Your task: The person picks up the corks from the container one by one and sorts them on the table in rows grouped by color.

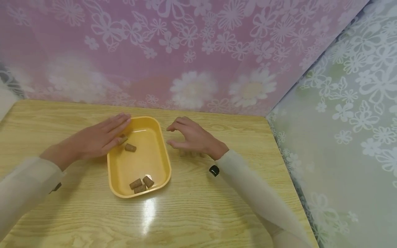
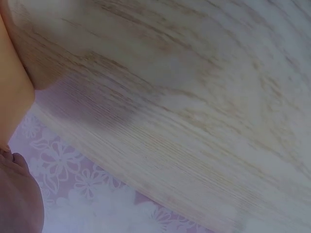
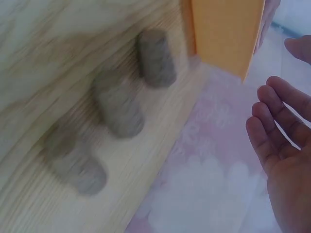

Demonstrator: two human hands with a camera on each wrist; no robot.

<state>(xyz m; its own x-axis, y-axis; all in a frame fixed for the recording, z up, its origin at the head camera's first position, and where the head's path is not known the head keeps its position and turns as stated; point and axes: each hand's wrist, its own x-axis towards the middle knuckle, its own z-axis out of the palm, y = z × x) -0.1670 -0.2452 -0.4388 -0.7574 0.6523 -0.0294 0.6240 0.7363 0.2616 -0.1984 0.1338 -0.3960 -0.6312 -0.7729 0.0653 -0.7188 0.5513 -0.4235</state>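
Observation:
My left hand (image 1: 99,137) lies over the left rim of a yellow plastic tray (image 1: 165,156), its fingers straight and close together. By its thumb, inside the tray, is a brown cork (image 1: 123,138), partly covered by the hand; another cork (image 1: 130,147) lies just beside it. Right of the tray, my right hand (image 1: 196,137) hovers with thumb and fingers spread apart and nothing between them. Below that hand three corks (image 3: 119,104) stand in a row on the wooden table (image 3: 34,97), mostly hidden by it in the head view.
Three more corks (image 1: 140,188) sit together at the tray's near end. A pink flowered wall covering (image 1: 149,69) rises behind the table's far edge, and a pale flowered one (image 1: 350,155) borders the right side.

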